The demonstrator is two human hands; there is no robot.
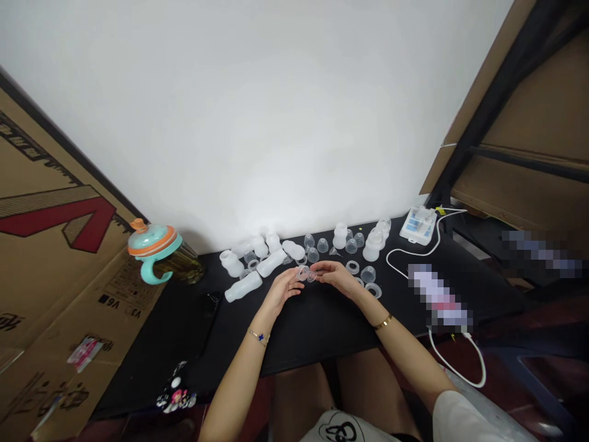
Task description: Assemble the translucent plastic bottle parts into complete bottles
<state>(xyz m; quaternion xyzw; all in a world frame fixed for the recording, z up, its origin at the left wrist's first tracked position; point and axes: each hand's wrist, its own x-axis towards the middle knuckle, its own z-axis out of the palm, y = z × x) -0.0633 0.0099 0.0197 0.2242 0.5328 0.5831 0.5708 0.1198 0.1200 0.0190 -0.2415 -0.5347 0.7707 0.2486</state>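
Note:
My left hand is closed on a clear bottle collar ring, held by its edge just above the black table. In my right hand, the fingertips pinch a small clear bottle teat, which meets the ring's right side; whether it sits inside the ring I cannot tell. Beyond my left hand lie white baby bottles, one on its side and another tilted behind it. Right of my right hand are loose collar rings and a clear dome cap.
Several clear caps and upright bottles stand along the wall. A drink jug with a teal lid is at the left, above a dark phone. At the right, a white power strip has a cable running to a blurred-out device.

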